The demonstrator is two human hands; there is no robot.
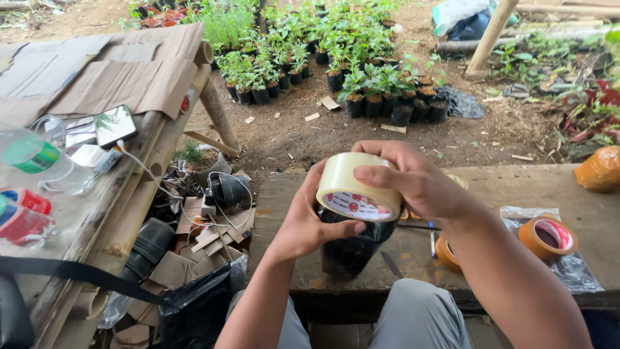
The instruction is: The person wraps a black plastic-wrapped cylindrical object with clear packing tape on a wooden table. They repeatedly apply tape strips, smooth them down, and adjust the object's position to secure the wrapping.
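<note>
1. Head view: both hands meet over the wooden counter (504,187), at the middle of the frame.
2. Right hand (413,184) curls over the top of a clear tape roll (355,187), fingers wrapped down its near face, gripping it.
3. Left hand (310,220) cups from below and the left, thumb pressed across a black plastic bag (352,249) that sits right under the roll; fingers hidden behind bag and roll.
4. Bag stands on the counter near its front edge; its top is covered by the roll, so I cannot tell whether it is open or what it contains.
5. Orange tape roll (547,236) lies on a clear plastic sheet to the right; another orange roll (444,252) is half hidden by the right forearm.
6. Orange object (600,169) at the far right is cut off by the frame edge.
7. A pen (432,239) is partly hidden under the forearm.
8. Left side: a phone (115,126) with a white cable on a cardboard-covered bench; bottles near it are blurred.
9. Potted seedlings (323,58) in black bags stand on the dirt beyond.
</note>
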